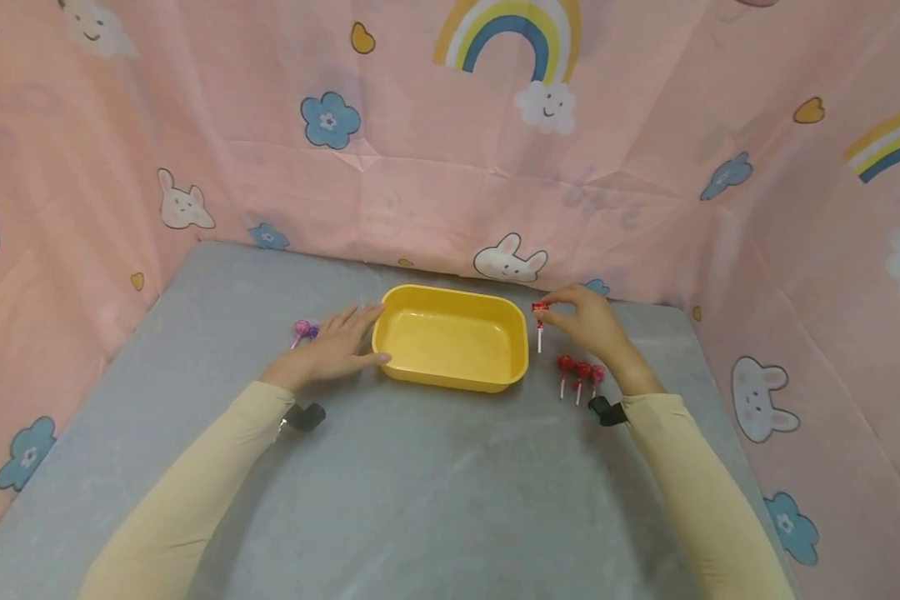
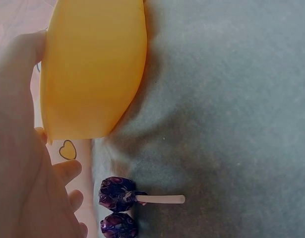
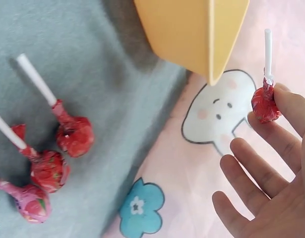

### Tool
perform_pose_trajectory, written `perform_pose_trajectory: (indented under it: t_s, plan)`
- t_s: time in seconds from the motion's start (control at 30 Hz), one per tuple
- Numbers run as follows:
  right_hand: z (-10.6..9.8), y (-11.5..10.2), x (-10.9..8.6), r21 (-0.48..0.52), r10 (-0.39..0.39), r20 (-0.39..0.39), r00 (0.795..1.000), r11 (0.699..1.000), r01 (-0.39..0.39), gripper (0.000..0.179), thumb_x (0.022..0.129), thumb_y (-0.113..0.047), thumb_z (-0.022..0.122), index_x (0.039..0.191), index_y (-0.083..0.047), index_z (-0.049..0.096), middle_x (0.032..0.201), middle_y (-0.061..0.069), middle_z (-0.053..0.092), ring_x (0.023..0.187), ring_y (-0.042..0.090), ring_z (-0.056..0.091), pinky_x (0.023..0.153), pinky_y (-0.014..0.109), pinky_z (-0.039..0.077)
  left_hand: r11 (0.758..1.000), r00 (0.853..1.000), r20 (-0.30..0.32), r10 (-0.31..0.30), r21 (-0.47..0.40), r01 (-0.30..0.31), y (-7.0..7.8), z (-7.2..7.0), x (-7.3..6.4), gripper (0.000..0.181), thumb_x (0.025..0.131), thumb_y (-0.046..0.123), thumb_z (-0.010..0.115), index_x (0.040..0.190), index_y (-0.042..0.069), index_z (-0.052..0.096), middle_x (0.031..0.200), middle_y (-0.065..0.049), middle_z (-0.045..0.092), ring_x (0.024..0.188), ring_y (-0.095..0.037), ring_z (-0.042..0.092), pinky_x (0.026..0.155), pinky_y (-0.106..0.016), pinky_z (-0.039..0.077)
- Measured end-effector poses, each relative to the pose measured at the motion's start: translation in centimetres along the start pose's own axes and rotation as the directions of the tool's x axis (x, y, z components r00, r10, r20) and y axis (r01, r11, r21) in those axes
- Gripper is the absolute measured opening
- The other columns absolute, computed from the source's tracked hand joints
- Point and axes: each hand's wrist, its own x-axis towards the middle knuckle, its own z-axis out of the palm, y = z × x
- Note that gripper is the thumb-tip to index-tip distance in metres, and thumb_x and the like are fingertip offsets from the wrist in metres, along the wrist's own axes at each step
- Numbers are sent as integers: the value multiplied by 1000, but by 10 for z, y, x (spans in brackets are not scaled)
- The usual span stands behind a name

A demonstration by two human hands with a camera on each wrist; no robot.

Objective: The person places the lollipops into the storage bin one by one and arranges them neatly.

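A yellow plastic basin (image 1: 453,337) stands on the grey cloth in the head view. My left hand (image 1: 336,343) rests at its left end, thumb and forefinger touching the rim and the other fingers loosely extended. Just past the basin's right end, my right hand (image 1: 588,323) pinches a red-wrapped lollipop (image 3: 265,104) by its candy head between thumb and forefinger. Its white stick points down towards the cloth, and the other fingers are spread. The basin holds nothing.
Near my right wrist lie red lollipops (image 3: 75,136) and a pink lollipop (image 3: 33,203). Left of the basin, partly hidden by my left hand in the head view, are a purple lollipop (image 2: 117,193) and a pink one (image 1: 302,328). A pink patterned curtain (image 1: 435,200) rises behind.
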Motion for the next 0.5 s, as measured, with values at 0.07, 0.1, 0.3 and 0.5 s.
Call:
perform_pose_trajectory:
  t_s: [0.07, 0.1, 0.3, 0.5]
  plan:
    - [-1, -4, 1, 9, 10, -2, 1000, 1000, -10, 43, 91, -41, 70, 120, -9, 70, 133, 15, 60, 126, 37, 53, 109, 60, 42, 1000, 1000, -2, 5, -6, -5, 1, 0, 1, 95, 93, 68, 49, 161, 19, 4, 168, -14, 8, 155, -41, 1, 125, -62, 2]
    - [-2, -6, 2, 12, 19, 3, 1000, 1000, -19, 44, 91, -42, 70, 120, -9, 70, 134, 15, 59, 127, 36, 53, 109, 59, 41, 1000, 1000, -2, 6, -10, -6, 1, 0, 1, 95, 93, 67, 49, 161, 19, 5, 168, -13, 8, 155, -40, 1, 125, -61, 2]
    - [-2, -16, 7, 25, 37, 23, 999, 999, -38, 42, 92, -39, 70, 122, -9, 69, 135, 14, 58, 128, 36, 52, 109, 58, 43, 1000, 1000, -4, -4, -12, 4, 0, 0, 1, 94, 93, 68, 48, 161, 20, 4, 169, -11, 8, 156, -38, 0, 126, -59, 2]
    - [1, -22, 10, 43, 27, 36, 999, 999, -28, 41, 91, -38, 70, 121, -10, 69, 133, 13, 60, 126, 36, 53, 108, 58, 44, 1000, 1000, -7, -2, -16, 2, 1, 1, -1, 94, 92, 68, 49, 161, 21, 5, 169, -10, 10, 156, -39, 1, 126, -59, 2]
